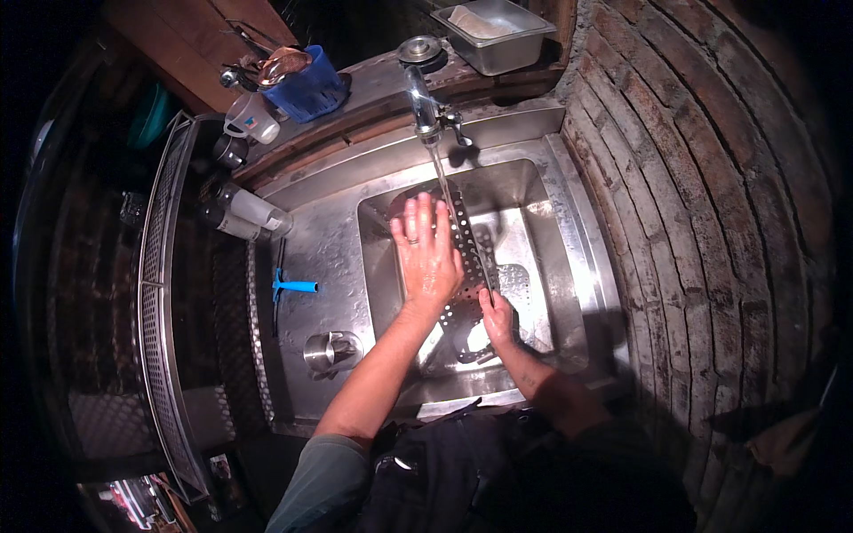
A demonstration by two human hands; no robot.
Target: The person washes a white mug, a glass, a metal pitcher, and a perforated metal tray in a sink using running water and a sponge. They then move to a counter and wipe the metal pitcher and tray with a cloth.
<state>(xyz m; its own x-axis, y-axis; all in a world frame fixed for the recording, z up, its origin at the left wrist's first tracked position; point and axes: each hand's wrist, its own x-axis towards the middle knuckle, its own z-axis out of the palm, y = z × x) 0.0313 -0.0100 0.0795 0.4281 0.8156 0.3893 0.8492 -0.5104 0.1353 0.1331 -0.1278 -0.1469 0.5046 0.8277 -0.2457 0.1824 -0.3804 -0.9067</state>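
A perforated metal tray [468, 252] is tilted up inside the stainless steel sink [380, 273]. Water runs from the metal faucet [426, 110] down onto the tray's upper part. My left hand [426, 256] lies with its palm towards the tray's left side, fingers slightly spread and wet; a ring shows on one finger. My right hand [496, 318] grips the tray's right edge near its lower end. Part of the tray is hidden behind my left hand. More perforated metal [516, 283] shows in the basin to the right of the tray.
Left of the basin, the steel drainboard [333, 266] bears a blue-handled squeegee [296, 286], a metal cup [320, 353] and bottles [253, 206]. On the back ledge are a blue basket of utensils [306, 86], a plastic jug [253, 120] and a steel pan [496, 40]. A brick wall [666, 200] bounds the right.
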